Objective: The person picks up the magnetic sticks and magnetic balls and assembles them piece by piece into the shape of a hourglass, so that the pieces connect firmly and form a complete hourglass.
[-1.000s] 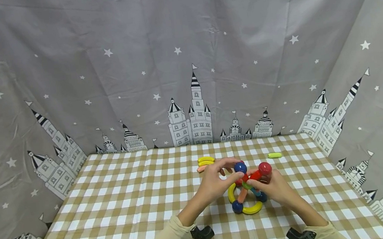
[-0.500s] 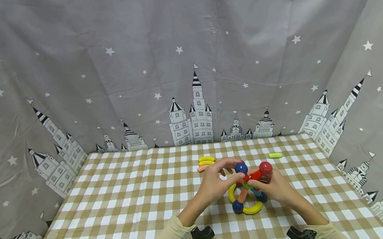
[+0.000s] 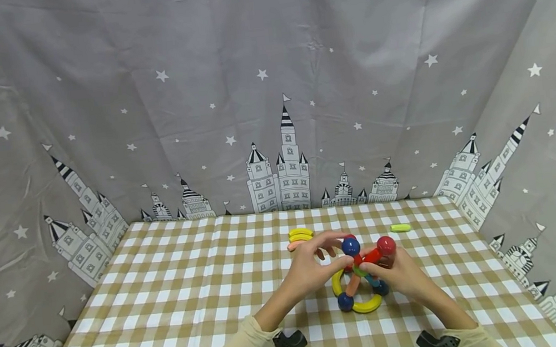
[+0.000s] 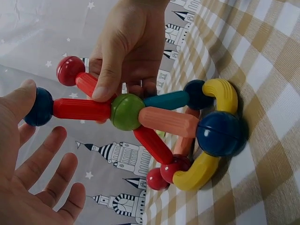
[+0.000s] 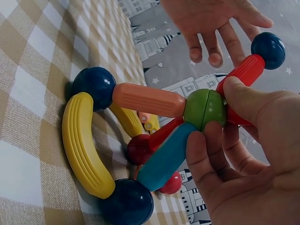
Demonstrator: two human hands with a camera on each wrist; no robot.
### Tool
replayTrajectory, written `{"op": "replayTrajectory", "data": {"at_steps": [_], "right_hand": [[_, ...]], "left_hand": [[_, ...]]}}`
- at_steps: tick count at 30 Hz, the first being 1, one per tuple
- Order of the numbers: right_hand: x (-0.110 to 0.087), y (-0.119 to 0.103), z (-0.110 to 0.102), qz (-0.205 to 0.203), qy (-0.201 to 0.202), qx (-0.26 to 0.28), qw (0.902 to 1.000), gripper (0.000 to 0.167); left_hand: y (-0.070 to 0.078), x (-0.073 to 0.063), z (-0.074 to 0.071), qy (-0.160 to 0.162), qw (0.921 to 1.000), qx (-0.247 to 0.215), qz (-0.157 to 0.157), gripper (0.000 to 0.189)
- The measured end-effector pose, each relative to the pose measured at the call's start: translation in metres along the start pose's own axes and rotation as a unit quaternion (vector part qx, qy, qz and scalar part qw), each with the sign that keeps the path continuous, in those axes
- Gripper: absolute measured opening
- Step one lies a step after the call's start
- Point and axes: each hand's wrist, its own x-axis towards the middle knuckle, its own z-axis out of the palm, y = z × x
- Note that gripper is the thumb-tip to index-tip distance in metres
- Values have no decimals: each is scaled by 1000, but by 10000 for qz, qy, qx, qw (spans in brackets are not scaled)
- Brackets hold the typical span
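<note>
A toy structure of magnetic sticks and balls stands on the checked cloth, its base a ring of yellow curved sticks (image 5: pixel 84 145) with dark blue balls (image 5: pixel 93 88). An orange stick (image 4: pixel 168 120), a teal stick (image 5: pixel 166 157) and a red stick rise to a green ball (image 4: pixel 127 111). Two more red sticks extend above it, one ending in a blue ball (image 3: pixel 351 246), the other in a red ball (image 3: pixel 386 245). My left hand (image 3: pixel 312 265) pinches the upper blue ball between thumb and forefinger, other fingers spread. My right hand (image 3: pixel 402 274) grips the structure around the green ball and red sticks.
Behind my left hand lie two yellow curved sticks (image 3: pixel 300 232) and an orange stick (image 3: pixel 295 245). A lime green stick (image 3: pixel 400 228) lies farther back on the right. A grey curtain (image 3: pixel 265 40) with printed castles hangs along the table's far edge.
</note>
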Motion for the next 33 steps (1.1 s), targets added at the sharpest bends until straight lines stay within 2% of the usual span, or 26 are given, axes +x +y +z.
{"op": "replayTrajectory", "data": {"at_steps": [7,13,22,29,33], "right_hand": [[0,1,0,-35,28,-47,10000,42],[-1,0,0,46,100,-24,9999,44],[-1,1,1,130,160,-49,9998,42],[0,3,2,182,239,-111,9995,40],[1,4,2,204,218,-87,9995,42]], "left_hand": [[-7,-5,-5,-43,10000,-18,-40,43],[-14,-10,-11,106,9996,236,74,41],[-19,-20,-21,214,9977,477,-427,43],[-24,-24,-25,213,9980,476,-352,43],[-28,-25,-28,221,9976,492,-423,42]]}}
